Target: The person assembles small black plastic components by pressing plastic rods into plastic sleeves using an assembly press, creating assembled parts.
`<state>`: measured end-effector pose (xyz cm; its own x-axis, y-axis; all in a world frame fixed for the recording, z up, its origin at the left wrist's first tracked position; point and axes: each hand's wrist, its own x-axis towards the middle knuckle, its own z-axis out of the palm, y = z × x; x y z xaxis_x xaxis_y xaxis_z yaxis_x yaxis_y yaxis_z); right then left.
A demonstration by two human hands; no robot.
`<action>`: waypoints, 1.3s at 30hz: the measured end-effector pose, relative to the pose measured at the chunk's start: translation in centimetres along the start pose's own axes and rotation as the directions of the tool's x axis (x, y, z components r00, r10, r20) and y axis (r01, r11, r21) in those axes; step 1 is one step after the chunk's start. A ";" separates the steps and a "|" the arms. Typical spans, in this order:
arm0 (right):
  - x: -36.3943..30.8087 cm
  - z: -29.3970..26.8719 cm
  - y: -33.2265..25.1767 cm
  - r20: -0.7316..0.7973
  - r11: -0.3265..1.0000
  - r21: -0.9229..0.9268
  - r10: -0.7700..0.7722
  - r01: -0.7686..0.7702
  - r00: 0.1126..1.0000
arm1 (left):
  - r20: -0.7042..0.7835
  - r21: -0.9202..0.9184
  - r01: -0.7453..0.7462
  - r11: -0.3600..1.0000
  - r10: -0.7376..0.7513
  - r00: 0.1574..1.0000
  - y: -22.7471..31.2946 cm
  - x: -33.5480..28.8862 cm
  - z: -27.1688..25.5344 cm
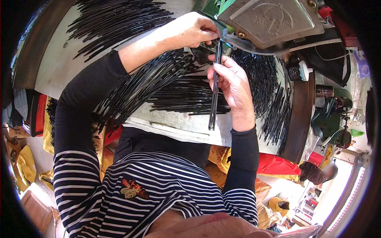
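Note:
My right hand [233, 81] grips a long, narrow, glossy black rod [214, 99] between thumb and fingers. Its rounded lower end points toward me, and its upper end reaches the working edge of a green and grey machine [274, 20]. Close beside that upper end, my left hand [198, 29] is closed in a pinch. Whatever its fingertips hold is too small or hidden to make out. Beneath both forearms lie heaps of thin black rods [152, 77], some bundled slantwise and others lying crosswise.
More black rods [115, 20] spread over the far left of the pale worktable [174, 123], with another pile [258, 83] right of my right hand. A brown rim [303, 115] borders the table. A patterned cup [294, 71] stands at the right. Yellow sacks [27, 166] lie below.

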<state>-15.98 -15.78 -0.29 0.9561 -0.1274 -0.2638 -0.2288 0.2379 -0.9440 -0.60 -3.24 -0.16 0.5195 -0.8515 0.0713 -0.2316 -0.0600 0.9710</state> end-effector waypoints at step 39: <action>1.1 0.2 1.1 0.064 0.977 0.020 -0.214 0.214 0.975 | 0.037 -0.228 0.157 0.961 -0.153 0.988 -2.8 0.2 -0.1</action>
<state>-15.14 -15.44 -1.54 0.9926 -0.1138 -0.0420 -0.0156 0.2240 -0.9745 0.24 -3.23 -2.89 0.5178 -0.8511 -0.0865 0.0470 -0.0726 0.9963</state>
